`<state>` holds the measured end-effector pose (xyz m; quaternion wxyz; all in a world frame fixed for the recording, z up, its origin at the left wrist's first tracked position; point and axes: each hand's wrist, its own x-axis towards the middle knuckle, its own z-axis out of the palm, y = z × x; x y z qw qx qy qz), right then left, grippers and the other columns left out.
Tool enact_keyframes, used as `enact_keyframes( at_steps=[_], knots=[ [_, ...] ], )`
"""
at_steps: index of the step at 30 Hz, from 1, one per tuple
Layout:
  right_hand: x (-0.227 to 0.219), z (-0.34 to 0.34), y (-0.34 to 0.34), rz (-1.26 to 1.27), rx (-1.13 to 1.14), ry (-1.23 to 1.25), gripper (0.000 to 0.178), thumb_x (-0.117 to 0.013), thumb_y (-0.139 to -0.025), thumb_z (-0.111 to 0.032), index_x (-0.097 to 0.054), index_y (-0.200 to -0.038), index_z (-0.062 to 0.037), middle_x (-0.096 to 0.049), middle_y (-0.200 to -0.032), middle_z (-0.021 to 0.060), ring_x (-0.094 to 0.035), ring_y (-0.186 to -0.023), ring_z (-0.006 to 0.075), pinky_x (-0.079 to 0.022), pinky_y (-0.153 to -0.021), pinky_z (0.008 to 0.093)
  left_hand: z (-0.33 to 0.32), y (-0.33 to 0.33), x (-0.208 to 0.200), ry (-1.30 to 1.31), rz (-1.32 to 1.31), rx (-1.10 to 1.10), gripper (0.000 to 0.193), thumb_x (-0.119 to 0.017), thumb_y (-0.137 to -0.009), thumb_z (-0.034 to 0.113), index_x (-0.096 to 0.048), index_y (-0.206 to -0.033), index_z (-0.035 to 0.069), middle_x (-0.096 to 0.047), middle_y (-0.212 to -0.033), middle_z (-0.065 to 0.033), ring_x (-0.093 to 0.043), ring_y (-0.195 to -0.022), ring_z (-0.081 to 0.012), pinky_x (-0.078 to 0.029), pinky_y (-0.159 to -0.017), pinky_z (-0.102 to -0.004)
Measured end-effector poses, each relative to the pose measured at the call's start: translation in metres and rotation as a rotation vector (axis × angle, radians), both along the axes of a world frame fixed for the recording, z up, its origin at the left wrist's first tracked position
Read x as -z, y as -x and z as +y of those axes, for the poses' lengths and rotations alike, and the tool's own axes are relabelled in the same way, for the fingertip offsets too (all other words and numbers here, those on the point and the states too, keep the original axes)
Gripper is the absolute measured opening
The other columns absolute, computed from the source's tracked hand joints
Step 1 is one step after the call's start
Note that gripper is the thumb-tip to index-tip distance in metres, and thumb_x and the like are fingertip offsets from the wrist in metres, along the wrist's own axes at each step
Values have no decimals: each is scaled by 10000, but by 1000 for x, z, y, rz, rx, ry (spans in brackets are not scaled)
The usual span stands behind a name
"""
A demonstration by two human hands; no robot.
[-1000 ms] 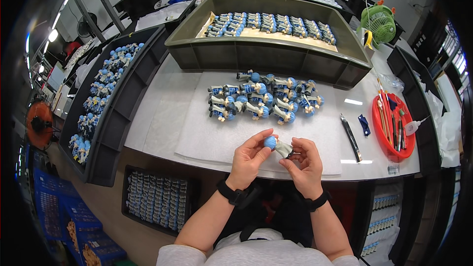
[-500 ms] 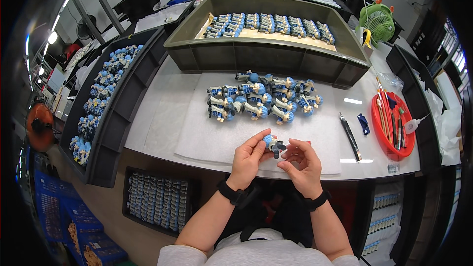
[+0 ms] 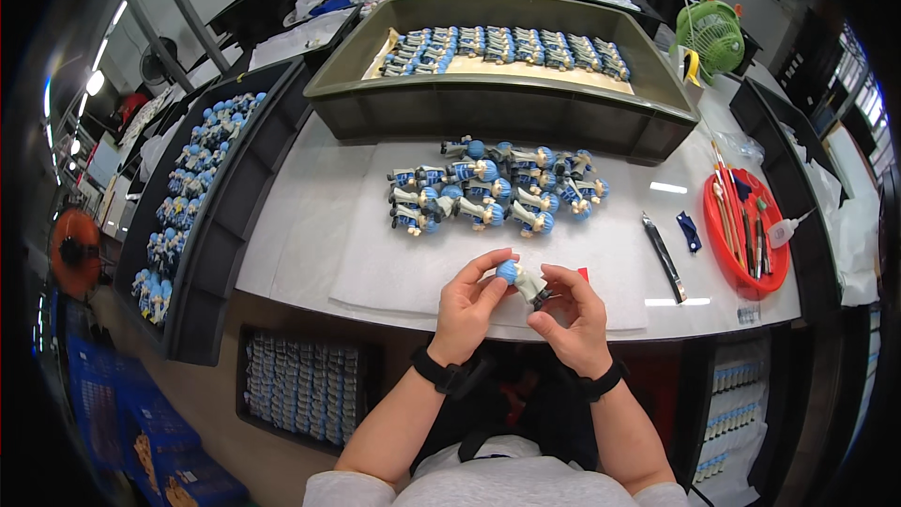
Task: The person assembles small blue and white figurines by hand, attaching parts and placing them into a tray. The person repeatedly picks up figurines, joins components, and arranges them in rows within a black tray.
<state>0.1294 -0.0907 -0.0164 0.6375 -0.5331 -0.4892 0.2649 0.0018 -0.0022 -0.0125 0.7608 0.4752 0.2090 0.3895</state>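
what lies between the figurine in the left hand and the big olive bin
In the head view, a cluster of blue-haired figurines lies on the white sheet between the held figurine and the olive bin.

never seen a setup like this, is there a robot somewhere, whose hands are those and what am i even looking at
There's no robot: the two bare hands reaching in from the bottom belong to the person wearing the camera. It's a wide fisheye on their head, looking down, so straight edges look bent.

The left hand holds a small blue-haired figurine near its head. The right hand is by its feet; whether it touches is hard to tell.

On the table, a white sheet bears a pile of similar figurines. Behind stands a bin with more in rows. At the right sits a red tray with brushes.
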Motion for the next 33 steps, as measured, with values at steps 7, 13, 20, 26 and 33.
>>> enact_keyframes(
  at_steps=[7, 13, 20, 26, 33],
  knots=[
    [-16, -2, -7, -108, 74, 62, 234, -572, -817, -74, -568, -1040, -4, -604, -953, 136, -587, -842, 213, -463, -727, 286, 1, -4, 1, -192, 70, 18, 385, -496, -814, -82, -452, -1195, -53, -520, -1154, -117, -534, -1016, -180, -430, -884, -284],
    [-19, -22, -26, 247, 39, -53, 234, -569, -810, -68, -553, -1026, 20, -608, -958, 116, -586, -834, 208, -465, -742, 289, -6, -8, 6, -5, 17, -122, 356, -495, -867, 24, -417, -1205, -59, -472, -1186, -172, -535, -1022, -230, -434, -890, -329],
    [-24, -179, -141, 259, 622, -240, 290, -571, -797, 69, -539, -1078, 5, -595, -1009, 90, -583, -905, 142, -499, -782, 282, -5, -4, 0, -209, 177, -9, 345, -458, -900, 47, -381, -1223, -49, -466, -1195, -193, -486, -1077, -302, -390, -955, -415],
    [60, -416, -240, -96, 1472, 87, 189, -649, -757, -30, -619, -943, -8, -640, -874, 53, -604, -792, 122, -492, -726, 254, -7, -11, -2, -276, 281, -63, 323, -448, -896, 36, -414, -1208, -41, -469, -1211, -187, -490, -1068, -297, -400, -923, -395],
    [183, -600, -246, -66, 1892, 981, 225, -715, -623, -81, -668, -841, -61, -662, -820, 113, -639, -796, 227, -496, -748, 314, -2, -8, 0, -327, 342, -62, 337, -450, -894, 46, -415, -1221, -28, -472, -1216, -179, -482, -1073, -287, -392, -927, -387]
  ],
)
